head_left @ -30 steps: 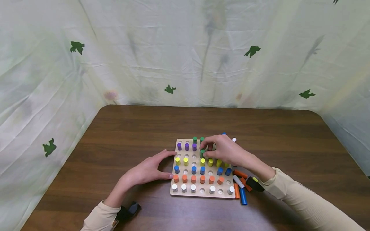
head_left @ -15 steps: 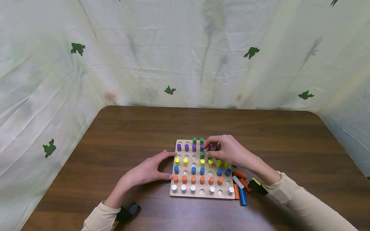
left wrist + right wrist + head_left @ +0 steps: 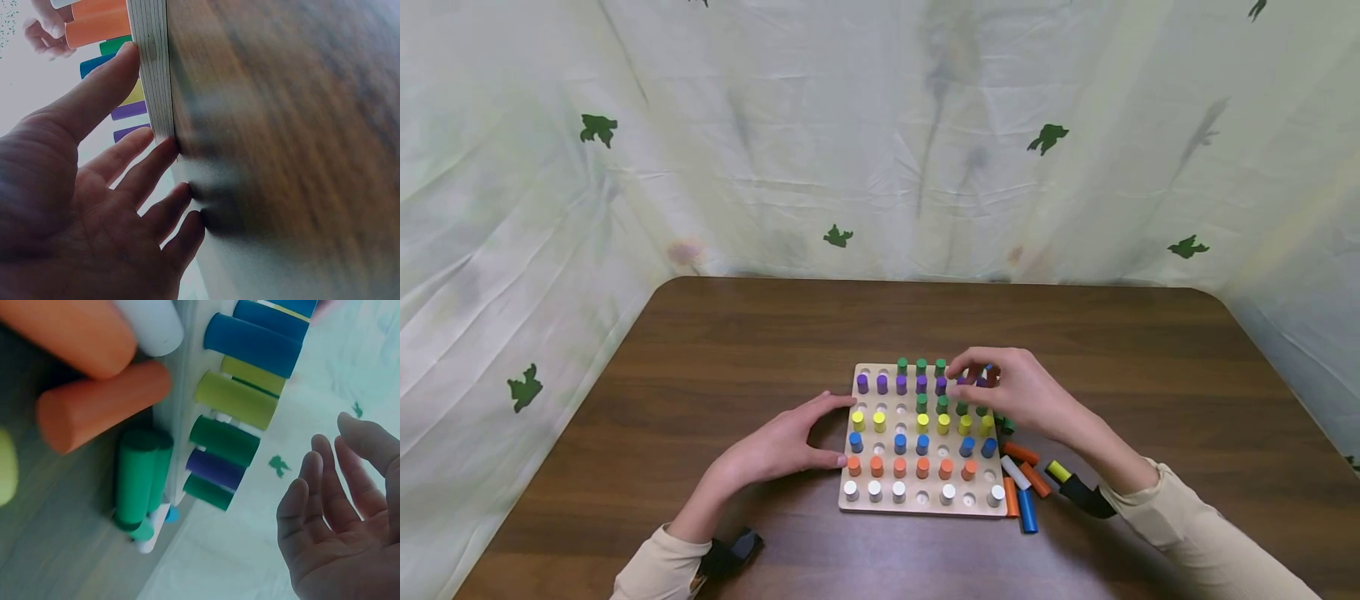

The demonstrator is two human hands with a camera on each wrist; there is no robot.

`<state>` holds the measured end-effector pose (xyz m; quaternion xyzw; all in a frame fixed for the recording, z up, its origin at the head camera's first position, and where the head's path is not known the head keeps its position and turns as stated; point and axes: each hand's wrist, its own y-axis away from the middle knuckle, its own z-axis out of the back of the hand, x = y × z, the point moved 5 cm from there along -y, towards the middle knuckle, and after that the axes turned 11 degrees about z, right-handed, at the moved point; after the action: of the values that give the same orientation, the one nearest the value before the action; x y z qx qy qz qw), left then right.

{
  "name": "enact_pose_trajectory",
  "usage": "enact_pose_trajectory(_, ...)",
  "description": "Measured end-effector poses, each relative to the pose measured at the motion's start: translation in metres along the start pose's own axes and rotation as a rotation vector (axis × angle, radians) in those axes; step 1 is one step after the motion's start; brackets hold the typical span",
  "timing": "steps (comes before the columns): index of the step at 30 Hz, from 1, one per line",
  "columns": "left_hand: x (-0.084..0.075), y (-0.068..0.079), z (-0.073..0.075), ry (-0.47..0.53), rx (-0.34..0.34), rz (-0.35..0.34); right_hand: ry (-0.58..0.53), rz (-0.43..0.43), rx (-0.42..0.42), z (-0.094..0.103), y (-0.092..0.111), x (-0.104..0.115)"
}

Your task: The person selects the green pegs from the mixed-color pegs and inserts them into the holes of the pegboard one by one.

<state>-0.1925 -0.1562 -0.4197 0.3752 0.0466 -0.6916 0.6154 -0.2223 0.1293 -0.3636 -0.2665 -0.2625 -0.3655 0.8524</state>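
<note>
A pale wooden pegboard [image 3: 936, 509] holds rows of upright white, orange, blue, yellow, green and purple pegs; a few holes show bare. My left hand [image 3: 790, 437] touches its left edge, thumb near the orange row and fingers farther back; the left wrist view shows the fingertips against the board's layered side and the table. Over the back right part is my right hand [image 3: 1011, 383], thumb and forefinger apart near the purple pegs [image 3: 941, 386]. In the right wrist view its loosely bent fingers [image 3: 359, 528] hold nothing. It covers some back-row pegs in the head view.
Along the board's right side lie loose pegs: orange [image 3: 1020, 452], white [image 3: 1015, 472], blue [image 3: 1027, 510] and green [image 3: 136, 478]. A yellow peg [image 3: 1060, 472] lies beside the black right wrist device [image 3: 1088, 497]. The brown table [image 3: 760, 325] meets a hanging white cloth behind.
My right hand has moved to the right across the back of the board, uncovering green and purple pegs. My left hand has stayed at the board's left edge.
</note>
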Motion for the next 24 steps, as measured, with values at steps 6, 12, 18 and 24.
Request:
enact_pose_trajectory(6, -0.002, 0.001, 0.0, -0.003, 0.002, -0.007, 0.026, -0.024, -0.039, 0.01, 0.013, -0.007)
enact_pose_trajectory(12, -0.003, 0.001, 0.001, -0.005, 0.001, -0.014, 0.054, -0.046, -0.06, 0.019, 0.024, -0.015)
enact_pose_trajectory(18, -0.002, 0.002, 0.001, 0.0, 0.003, -0.011, 0.066, -0.07, -0.058, 0.025, 0.035, -0.024)
enact_pose_trajectory(24, -0.002, 0.001, 0.0, 0.003, 0.001, -0.008, 0.066, -0.085, -0.045, 0.027, 0.045, -0.032)
